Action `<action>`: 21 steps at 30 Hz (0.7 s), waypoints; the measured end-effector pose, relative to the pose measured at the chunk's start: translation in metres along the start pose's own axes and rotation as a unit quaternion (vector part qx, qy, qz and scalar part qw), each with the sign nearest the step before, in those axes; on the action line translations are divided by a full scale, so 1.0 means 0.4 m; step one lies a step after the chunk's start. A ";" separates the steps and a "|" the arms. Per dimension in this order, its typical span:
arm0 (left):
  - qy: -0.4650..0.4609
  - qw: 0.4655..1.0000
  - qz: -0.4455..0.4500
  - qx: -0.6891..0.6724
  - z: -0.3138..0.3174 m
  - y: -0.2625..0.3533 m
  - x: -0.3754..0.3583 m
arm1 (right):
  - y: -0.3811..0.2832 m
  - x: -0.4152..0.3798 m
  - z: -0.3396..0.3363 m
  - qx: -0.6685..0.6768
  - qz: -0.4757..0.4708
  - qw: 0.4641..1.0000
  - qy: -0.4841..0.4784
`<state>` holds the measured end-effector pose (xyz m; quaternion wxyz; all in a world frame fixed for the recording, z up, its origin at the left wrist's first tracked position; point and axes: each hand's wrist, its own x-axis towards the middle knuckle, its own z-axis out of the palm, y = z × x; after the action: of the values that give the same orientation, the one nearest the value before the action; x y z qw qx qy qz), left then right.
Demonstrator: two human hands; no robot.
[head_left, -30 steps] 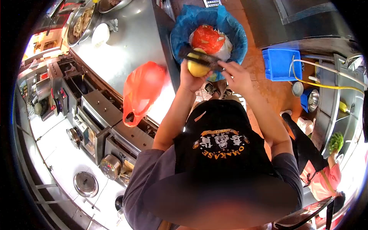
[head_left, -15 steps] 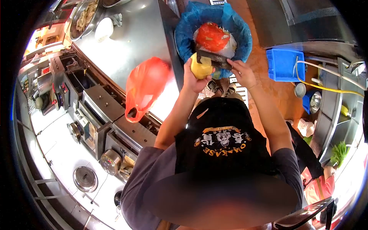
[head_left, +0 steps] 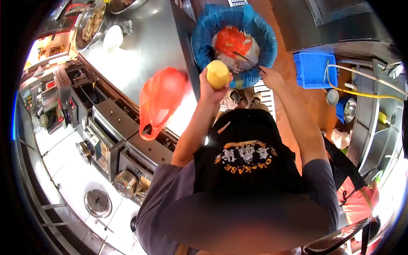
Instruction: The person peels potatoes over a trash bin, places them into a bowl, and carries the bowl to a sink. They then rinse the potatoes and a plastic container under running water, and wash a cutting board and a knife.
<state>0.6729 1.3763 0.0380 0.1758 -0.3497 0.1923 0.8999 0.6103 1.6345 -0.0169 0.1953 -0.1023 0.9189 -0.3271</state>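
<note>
My left hand is closed around a smooth, pale yellow peeled potato, holding it up near the bin's front rim. In my right hand is a dark knife, seen almost edge-on, its tip pointing away to the left over the bin. Blade and potato are apart. Below them stands a round bin lined with a blue bag. Inside it lie a red plastic bag and pale scraps. My fingers hide most of the knife's handle.
Left of the bin is a steel counter with an orange-red plastic bag at its edge. Cooking equipment stands nearer on the left. A blue crate sits on the right, and another person is at the lower right.
The knife has come off the potato, swinging away and turning edge-on. The potato has turned in my left hand, showing a rounder, smooth side. The other person has shifted slightly.
</note>
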 end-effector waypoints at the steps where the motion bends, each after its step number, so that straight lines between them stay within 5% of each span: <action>1: 0.000 1.000 0.001 0.000 0.009 0.017 -0.001 | 0.009 -0.021 -0.013 0.013 0.038 0.999 -0.001; 3: -0.007 0.999 0.019 0.030 0.013 0.032 -0.018 | 0.007 -0.054 0.007 0.025 0.074 0.997 -0.017; 5: -0.005 0.999 0.024 0.025 0.027 0.032 -0.013 | -0.009 -0.049 0.035 0.114 -0.012 0.992 0.052; 10: -0.029 0.970 0.133 0.201 -0.011 0.008 0.013 | -0.241 -0.076 -0.074 0.114 -0.142 0.983 0.024; 14: -0.052 0.953 0.209 0.213 0.012 0.011 -0.004 | -0.051 0.005 -0.053 0.041 -0.021 0.999 -0.013; 19: -0.008 0.916 0.263 0.304 -0.006 0.021 0.038 | -0.196 -0.025 -0.096 0.157 -0.057 0.986 0.017; 21: -0.034 0.905 0.276 0.322 -0.014 0.031 0.047 | -0.231 -0.027 -0.101 0.142 -0.147 0.978 0.027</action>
<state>0.6574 1.3664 0.0238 0.0297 -0.1759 0.5546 0.8128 0.6084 1.5902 0.0743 0.1329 -0.1986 0.8428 -0.4823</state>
